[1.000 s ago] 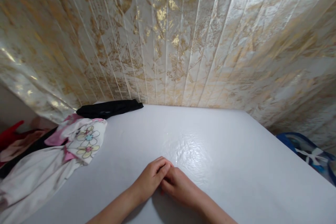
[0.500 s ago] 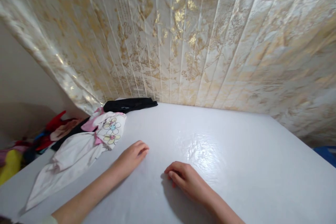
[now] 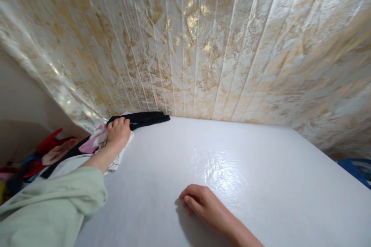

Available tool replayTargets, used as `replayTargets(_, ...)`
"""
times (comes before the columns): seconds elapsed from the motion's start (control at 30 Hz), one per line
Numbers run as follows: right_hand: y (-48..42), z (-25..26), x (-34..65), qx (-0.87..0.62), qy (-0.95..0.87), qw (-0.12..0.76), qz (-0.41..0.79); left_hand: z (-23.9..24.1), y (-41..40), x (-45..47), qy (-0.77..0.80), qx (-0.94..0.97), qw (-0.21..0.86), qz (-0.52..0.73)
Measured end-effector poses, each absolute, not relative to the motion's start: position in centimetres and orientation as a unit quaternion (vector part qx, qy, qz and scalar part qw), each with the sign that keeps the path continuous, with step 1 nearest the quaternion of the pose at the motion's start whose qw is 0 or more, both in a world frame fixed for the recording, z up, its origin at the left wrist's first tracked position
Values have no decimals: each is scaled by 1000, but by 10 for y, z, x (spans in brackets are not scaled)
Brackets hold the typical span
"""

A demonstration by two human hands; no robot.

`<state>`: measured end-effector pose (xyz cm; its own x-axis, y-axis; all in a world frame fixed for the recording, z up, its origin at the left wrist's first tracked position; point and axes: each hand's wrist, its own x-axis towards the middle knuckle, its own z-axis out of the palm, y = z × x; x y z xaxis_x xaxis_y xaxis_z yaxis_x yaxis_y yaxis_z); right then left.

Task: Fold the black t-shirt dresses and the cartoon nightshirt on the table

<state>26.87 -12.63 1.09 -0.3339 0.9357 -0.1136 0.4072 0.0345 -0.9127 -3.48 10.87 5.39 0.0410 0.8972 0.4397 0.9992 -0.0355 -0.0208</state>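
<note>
My left hand rests on the clothes at the table's far left corner. Its fingers bend down over the left end of a black garment, and its palm covers part of a white garment with a flower print. Fingertips are hidden, so I cannot tell whether they grip the cloth. A pink patch of cloth shows left of the wrist. Over the white table, my right hand is loosely curled, thumb apart from the fingers and nothing in it.
A heap of coloured clothes, with a red piece on it, lies past the table's left edge. Behind the table hangs a white and gold patterned covering. Something blue stands beyond the right edge.
My left hand has moved from the table's middle left and away onto the clothes, bringing its green sleeve into view. The right hand has stayed about where it was.
</note>
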Motion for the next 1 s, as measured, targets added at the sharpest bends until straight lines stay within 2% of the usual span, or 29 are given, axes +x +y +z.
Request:
replayTargets(0.2, -124, 10, 273, -502, -646, 295, 494, 87, 140, -41, -705, -665, 132, -207)
replayTargets(0.4, -122, 7, 272, -487, -622, 325, 520, 133, 117, 38, -662, -680, 81, -305)
replayTargets(0.47, -118, 7, 277, -493, -582, 382, 521, 139, 75, 72, -515, -772, -111, -356)
replayTargets(0.53, -112, 6, 288, -519, -510, 473, 496, 136, 23, 97, -364, -841, -324, -236)
replayTargets(0.57, -107, 5, 297, -537, -466, 519, 475, 132, 0, 103, -309, -854, -381, -174)
replayTargets(0.6, -103, 3, 306, -555, -422, 556, 452, 125, -19, 107, -293, -858, -393, -154)
replayTargets(0.67, -95, -1, 324, -589, -364, 589, 416, 108, -39, 104, -311, -862, -374, -142)
replayTargets(0.73, -91, -5, 335, -624, -375, 565, 389, 87, -35, 90, -371, -866, -301, -146)
replayTargets(0.87, -105, -2, 320, -634, -577, 402, 321, 50, -4, 40, -504, -852, -79, -115)
replayTargets(1.0, -132, 5, 268, -518, -779, 255, 246, 34, -3, -8, -584, -801, 102, -83)
